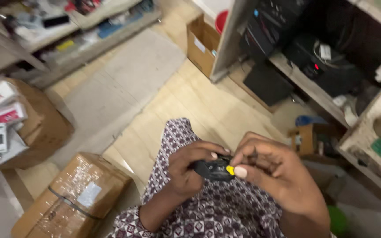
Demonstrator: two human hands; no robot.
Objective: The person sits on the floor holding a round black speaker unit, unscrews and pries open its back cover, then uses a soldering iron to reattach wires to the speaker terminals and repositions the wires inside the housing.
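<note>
Two hands hold one small black part (214, 169) with one yellow bit, over the lap. The left hand (189, 169) and right hand (272, 172) both pinch it, fingers curled.

Both hands meet over the lap — left hand (190, 169) and right hand (272, 169) pinching.

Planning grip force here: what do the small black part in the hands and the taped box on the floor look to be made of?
Small black part: likely moulded plastic, dull black, with a glossy yellow bit; blur leaves it open. Taped box: brown cardboard, shiny clear tape over it.
</note>
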